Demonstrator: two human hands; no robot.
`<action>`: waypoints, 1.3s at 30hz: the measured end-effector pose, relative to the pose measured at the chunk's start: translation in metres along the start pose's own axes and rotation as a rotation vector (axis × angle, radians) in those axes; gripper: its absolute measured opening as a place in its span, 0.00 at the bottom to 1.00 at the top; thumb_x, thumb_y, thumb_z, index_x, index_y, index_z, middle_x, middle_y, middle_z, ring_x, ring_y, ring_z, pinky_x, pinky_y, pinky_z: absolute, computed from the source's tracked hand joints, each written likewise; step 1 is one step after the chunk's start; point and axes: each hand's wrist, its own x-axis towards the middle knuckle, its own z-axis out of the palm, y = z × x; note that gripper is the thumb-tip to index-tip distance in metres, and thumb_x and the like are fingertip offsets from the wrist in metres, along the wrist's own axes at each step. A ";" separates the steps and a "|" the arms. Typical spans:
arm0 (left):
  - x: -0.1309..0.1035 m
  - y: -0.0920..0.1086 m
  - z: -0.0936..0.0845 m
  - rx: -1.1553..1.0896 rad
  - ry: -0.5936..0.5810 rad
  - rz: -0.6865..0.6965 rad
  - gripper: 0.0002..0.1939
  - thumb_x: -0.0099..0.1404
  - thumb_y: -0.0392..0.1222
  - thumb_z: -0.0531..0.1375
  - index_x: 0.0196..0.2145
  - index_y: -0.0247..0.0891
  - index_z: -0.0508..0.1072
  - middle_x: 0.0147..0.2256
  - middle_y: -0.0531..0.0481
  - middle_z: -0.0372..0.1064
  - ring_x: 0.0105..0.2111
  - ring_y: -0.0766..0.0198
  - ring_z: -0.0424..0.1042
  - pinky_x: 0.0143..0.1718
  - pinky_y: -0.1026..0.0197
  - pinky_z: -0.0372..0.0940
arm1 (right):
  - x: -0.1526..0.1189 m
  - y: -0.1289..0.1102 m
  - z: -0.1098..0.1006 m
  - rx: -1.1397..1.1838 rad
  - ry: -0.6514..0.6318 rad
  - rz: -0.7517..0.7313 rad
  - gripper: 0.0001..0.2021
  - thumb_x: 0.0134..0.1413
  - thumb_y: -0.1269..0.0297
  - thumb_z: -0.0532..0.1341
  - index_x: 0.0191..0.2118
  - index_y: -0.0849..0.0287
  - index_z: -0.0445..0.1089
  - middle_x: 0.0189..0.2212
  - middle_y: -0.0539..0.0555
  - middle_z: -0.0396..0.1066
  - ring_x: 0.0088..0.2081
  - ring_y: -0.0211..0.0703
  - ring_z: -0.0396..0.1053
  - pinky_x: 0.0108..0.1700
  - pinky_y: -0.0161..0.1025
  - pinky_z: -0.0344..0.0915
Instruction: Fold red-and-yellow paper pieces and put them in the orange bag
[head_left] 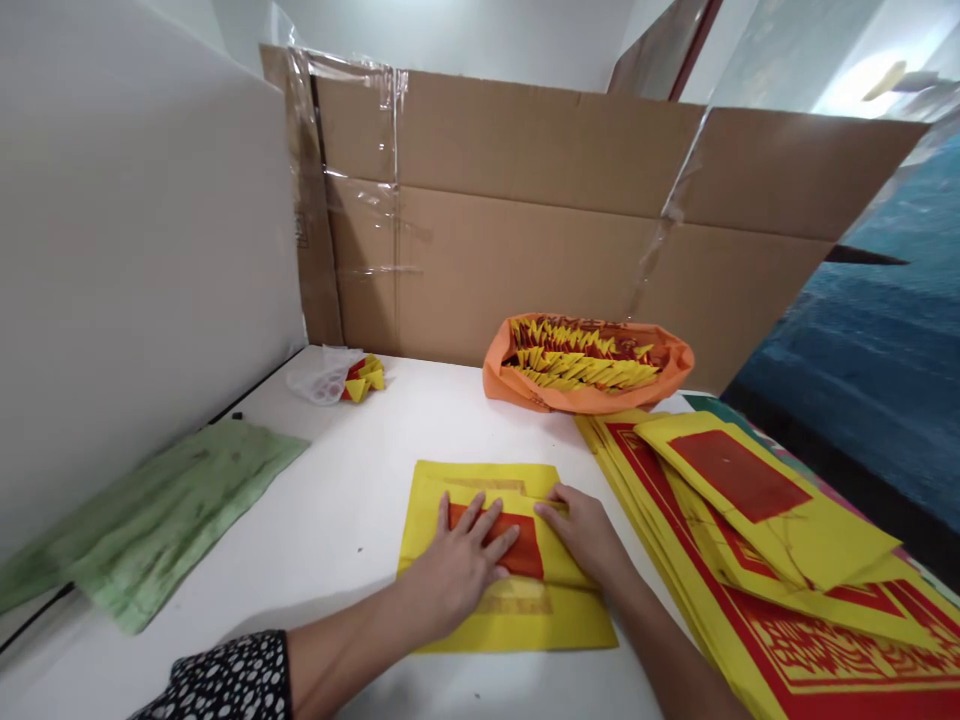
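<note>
On the white table lies a yellow paper sheet with a red rectangle (529, 548), partly folded, on top of larger yellow sheets (517, 635) that stick out around it. My left hand (459, 572) rests flat over the red rectangle, its fingers spread and holding nothing. At the sheet's right side, my right hand (589, 535) pinches the edge of the yellow paper between thumb and fingers, near the upper right corner. My left palm hides part of the rectangle.
Stacked yellow sheets with red prints (739, 475) lie at the right. Behind stands an orange bag (577, 402) full of folded yellow paper pieces. A plastic bag (324, 378) and a green cloth (184, 500) lie left. A cardboard panel (510, 250) closes off the back.
</note>
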 end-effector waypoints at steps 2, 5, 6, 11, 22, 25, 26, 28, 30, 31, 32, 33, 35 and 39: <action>0.000 0.001 0.000 -0.001 -0.005 -0.023 0.25 0.74 0.49 0.44 0.66 0.48 0.52 0.68 0.39 0.41 0.66 0.36 0.40 0.57 0.22 0.38 | 0.000 0.001 0.001 -0.011 0.002 -0.001 0.11 0.56 0.55 0.56 0.26 0.53 0.62 0.25 0.50 0.70 0.29 0.46 0.67 0.33 0.38 0.58; -0.001 0.002 0.001 -0.008 -0.014 -0.031 0.25 0.74 0.49 0.44 0.66 0.47 0.51 0.68 0.38 0.40 0.66 0.35 0.39 0.56 0.20 0.37 | 0.001 0.004 0.003 -0.022 0.000 -0.016 0.10 0.56 0.56 0.56 0.27 0.53 0.62 0.26 0.50 0.70 0.30 0.47 0.68 0.33 0.39 0.59; -0.001 0.002 0.002 -0.013 -0.019 -0.032 0.25 0.74 0.49 0.44 0.66 0.47 0.51 0.68 0.37 0.40 0.66 0.35 0.39 0.56 0.20 0.36 | 0.001 0.005 0.003 -0.033 0.003 -0.027 0.10 0.57 0.56 0.56 0.27 0.53 0.62 0.26 0.50 0.70 0.30 0.47 0.68 0.34 0.39 0.60; 0.001 0.003 0.001 -0.024 -0.043 -0.053 0.25 0.74 0.50 0.44 0.66 0.46 0.52 0.68 0.37 0.40 0.66 0.34 0.38 0.56 0.19 0.36 | -0.008 -0.005 -0.002 -0.259 0.203 -0.212 0.07 0.59 0.60 0.57 0.40 0.57 0.68 0.39 0.59 0.70 0.42 0.54 0.68 0.44 0.47 0.63; -0.003 -0.001 0.011 0.068 0.064 0.003 0.26 0.73 0.44 0.48 0.67 0.48 0.49 0.67 0.39 0.44 0.66 0.37 0.42 0.56 0.21 0.39 | -0.073 -0.009 0.055 -0.409 0.012 -0.503 0.27 0.61 0.67 0.54 0.65 0.60 0.55 0.64 0.60 0.55 0.64 0.52 0.54 0.61 0.50 0.59; -0.002 -0.001 0.010 0.081 0.073 0.000 0.25 0.73 0.45 0.48 0.66 0.49 0.52 0.67 0.40 0.45 0.66 0.37 0.43 0.56 0.21 0.39 | -0.074 -0.013 0.058 -0.370 -0.124 -0.403 0.31 0.60 0.68 0.54 0.68 0.60 0.50 0.67 0.58 0.48 0.66 0.51 0.49 0.63 0.52 0.55; -0.002 -0.001 0.009 0.081 0.074 -0.001 0.25 0.73 0.45 0.49 0.66 0.49 0.52 0.67 0.39 0.46 0.66 0.37 0.44 0.56 0.21 0.40 | -0.074 -0.016 0.057 -0.356 -0.162 -0.371 0.31 0.60 0.68 0.54 0.68 0.60 0.48 0.67 0.58 0.45 0.67 0.51 0.46 0.64 0.53 0.53; -0.002 0.000 0.005 0.075 0.066 0.001 0.25 0.73 0.46 0.49 0.66 0.49 0.52 0.67 0.39 0.46 0.65 0.37 0.44 0.56 0.21 0.41 | -0.073 -0.021 0.052 -0.332 -0.232 -0.325 0.32 0.60 0.68 0.54 0.68 0.62 0.46 0.68 0.57 0.41 0.68 0.50 0.42 0.66 0.54 0.49; -0.005 0.001 0.002 0.064 0.046 -0.005 0.25 0.73 0.48 0.48 0.66 0.47 0.53 0.66 0.39 0.47 0.65 0.36 0.45 0.56 0.21 0.41 | -0.073 -0.025 0.045 -0.308 -0.288 -0.308 0.32 0.60 0.68 0.54 0.69 0.62 0.44 0.68 0.56 0.39 0.69 0.49 0.39 0.67 0.54 0.45; -0.007 0.000 0.001 0.058 0.034 -0.018 0.26 0.73 0.50 0.48 0.66 0.46 0.53 0.66 0.38 0.47 0.65 0.36 0.44 0.56 0.21 0.40 | -0.074 -0.026 0.042 -0.295 -0.306 -0.311 0.33 0.60 0.67 0.54 0.69 0.61 0.43 0.68 0.56 0.39 0.69 0.49 0.38 0.67 0.54 0.44; -0.010 -0.001 0.001 0.055 0.022 -0.036 0.27 0.73 0.52 0.48 0.66 0.45 0.53 0.66 0.38 0.47 0.65 0.35 0.44 0.56 0.21 0.40 | -0.075 -0.027 0.039 -0.283 -0.318 -0.319 0.33 0.60 0.67 0.54 0.69 0.59 0.42 0.68 0.55 0.39 0.69 0.49 0.38 0.67 0.55 0.44; -0.014 -0.002 0.001 0.054 0.011 -0.057 0.28 0.72 0.54 0.48 0.66 0.45 0.53 0.66 0.38 0.47 0.66 0.35 0.43 0.57 0.22 0.40 | -0.075 -0.027 0.037 -0.274 -0.327 -0.328 0.33 0.61 0.66 0.55 0.69 0.58 0.42 0.68 0.55 0.40 0.69 0.49 0.38 0.67 0.55 0.43; -0.025 -0.005 0.002 0.055 -0.007 -0.084 0.30 0.72 0.56 0.47 0.67 0.44 0.51 0.67 0.39 0.44 0.66 0.37 0.41 0.59 0.24 0.39 | -0.077 -0.028 0.033 -0.271 -0.346 -0.340 0.33 0.62 0.63 0.56 0.68 0.56 0.43 0.68 0.55 0.41 0.69 0.51 0.38 0.67 0.56 0.43; -0.047 -0.009 0.003 0.052 -0.030 -0.033 0.36 0.70 0.61 0.47 0.68 0.44 0.41 0.68 0.39 0.36 0.67 0.41 0.31 0.61 0.28 0.37 | -0.077 -0.032 0.027 -0.281 -0.383 -0.358 0.33 0.60 0.54 0.60 0.67 0.48 0.46 0.68 0.57 0.39 0.68 0.61 0.36 0.64 0.67 0.40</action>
